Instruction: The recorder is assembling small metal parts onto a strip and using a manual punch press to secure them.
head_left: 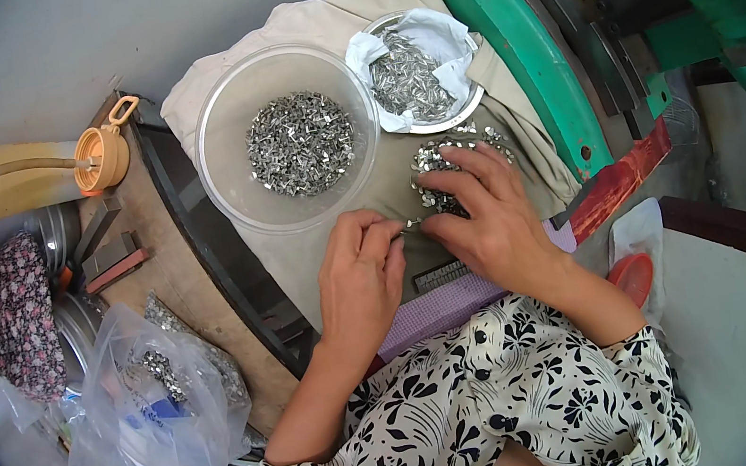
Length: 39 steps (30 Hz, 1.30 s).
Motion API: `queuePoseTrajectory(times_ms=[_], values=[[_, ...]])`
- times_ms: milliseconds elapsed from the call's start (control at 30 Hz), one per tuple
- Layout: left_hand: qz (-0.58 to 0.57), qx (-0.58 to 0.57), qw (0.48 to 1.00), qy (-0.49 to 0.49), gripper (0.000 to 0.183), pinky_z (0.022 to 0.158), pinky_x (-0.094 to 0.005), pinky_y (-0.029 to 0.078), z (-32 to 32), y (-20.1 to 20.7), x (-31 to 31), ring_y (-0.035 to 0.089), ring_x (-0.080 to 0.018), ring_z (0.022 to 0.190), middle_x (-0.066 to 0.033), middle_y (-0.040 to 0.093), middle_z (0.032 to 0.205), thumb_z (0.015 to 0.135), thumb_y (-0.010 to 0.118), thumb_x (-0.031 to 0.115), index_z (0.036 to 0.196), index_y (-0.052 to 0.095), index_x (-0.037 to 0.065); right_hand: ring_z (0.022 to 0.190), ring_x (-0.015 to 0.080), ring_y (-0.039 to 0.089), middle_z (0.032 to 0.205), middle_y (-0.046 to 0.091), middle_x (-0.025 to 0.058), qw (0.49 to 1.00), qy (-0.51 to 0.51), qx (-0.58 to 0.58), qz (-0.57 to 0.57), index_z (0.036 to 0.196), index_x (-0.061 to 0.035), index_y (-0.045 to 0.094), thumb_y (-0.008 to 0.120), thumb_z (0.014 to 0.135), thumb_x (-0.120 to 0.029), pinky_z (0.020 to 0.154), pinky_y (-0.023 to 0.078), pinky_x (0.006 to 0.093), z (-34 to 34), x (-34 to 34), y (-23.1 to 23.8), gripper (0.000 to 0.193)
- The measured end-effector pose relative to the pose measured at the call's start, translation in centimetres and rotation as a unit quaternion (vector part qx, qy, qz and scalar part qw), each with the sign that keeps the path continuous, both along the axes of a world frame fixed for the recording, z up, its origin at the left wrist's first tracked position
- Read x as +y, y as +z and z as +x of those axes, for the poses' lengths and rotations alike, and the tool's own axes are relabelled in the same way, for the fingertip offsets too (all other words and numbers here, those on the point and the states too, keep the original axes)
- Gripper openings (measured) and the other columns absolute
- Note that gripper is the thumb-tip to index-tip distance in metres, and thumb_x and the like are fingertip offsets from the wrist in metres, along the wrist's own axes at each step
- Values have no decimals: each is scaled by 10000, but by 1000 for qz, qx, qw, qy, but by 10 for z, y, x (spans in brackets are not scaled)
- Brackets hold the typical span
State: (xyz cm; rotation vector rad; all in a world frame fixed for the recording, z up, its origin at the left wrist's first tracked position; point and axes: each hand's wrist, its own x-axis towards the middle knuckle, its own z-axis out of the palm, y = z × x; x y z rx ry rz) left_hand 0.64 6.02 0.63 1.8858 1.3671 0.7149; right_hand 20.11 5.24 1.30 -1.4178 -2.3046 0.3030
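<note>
My left hand [360, 278] is closed in a pinch, with a tiny silver metal part [411, 224] at its fingertips. Over a heap of small shiny metal pieces [439, 162] lies my right hand [490, 216], its fingers spread apart and its thumb close to the left fingertips. Some of the heap is hidden under that hand. A wide clear plastic tub [227, 177] with many small metal parts [298, 143] stands beyond my left hand. Behind the heap, a metal bowl [469, 113] lined with white plastic contains slender silver pins [413, 79]. Below my hands lies a dark slotted metal block [441, 276].
A green machine [526, 68] with dark metal plates borders the work cloth [277, 261] on the right. At left are an orange-lidded bottle [101, 162], metal bars [115, 260] and a clear plastic bag [154, 407] of metal parts. A red round object [632, 278] lies at right.
</note>
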Motion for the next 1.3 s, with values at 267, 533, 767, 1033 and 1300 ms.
queuePoseTrajectory(times_ms=[267, 533, 767, 1033, 1300], values=[[40, 44, 997, -55, 167, 676, -363, 519, 2, -3, 9, 648, -256, 804, -94, 590, 985, 785, 726, -38, 934, 685, 25, 1283, 323, 476, 1165, 603, 112, 998, 31, -45, -9, 815, -21, 659, 606, 769, -124, 1148, 325, 526, -5, 9, 9, 125], [21, 17, 999, -22, 141, 696, -383, 517, -1, -2, 4, 633, -284, 834, -102, 590, 991, 779, 726, -29, 887, 645, 12, 1273, 335, 477, 1153, 601, 96, 998, 33, 12, -49, 809, -37, 647, 737, 703, -98, 1129, 339, 538, -6, 10, 10, 151], [2, 8, 1000, -24, 159, 717, -342, 512, -10, 0, -7, 638, -270, 842, -108, 585, 1015, 772, 731, -38, 911, 670, 10, 1283, 313, 475, 1165, 618, 45, 995, 53, 76, -35, 762, -94, 647, 770, 671, -107, 1102, 359, 568, -3, -27, 5, 154], [16, 41, 998, -39, 164, 756, -349, 510, -9, 0, -5, 636, -270, 877, -112, 584, 1020, 761, 724, -45, 906, 661, -6, 1202, 339, 523, 1118, 659, 38, 995, -22, 93, -3, 885, -136, 753, 820, 658, -87, 1002, 428, 490, 13, -8, 2, 243], [20, 7, 999, -33, 173, 729, -338, 518, -17, 4, -18, 636, -272, 849, -117, 602, 1023, 758, 741, -33, 907, 661, 5, 1208, 323, 520, 1089, 628, 74, 999, 34, 32, 4, 761, -78, 687, 738, 697, -124, 1070, 395, 518, -2, 23, 7, 94]])
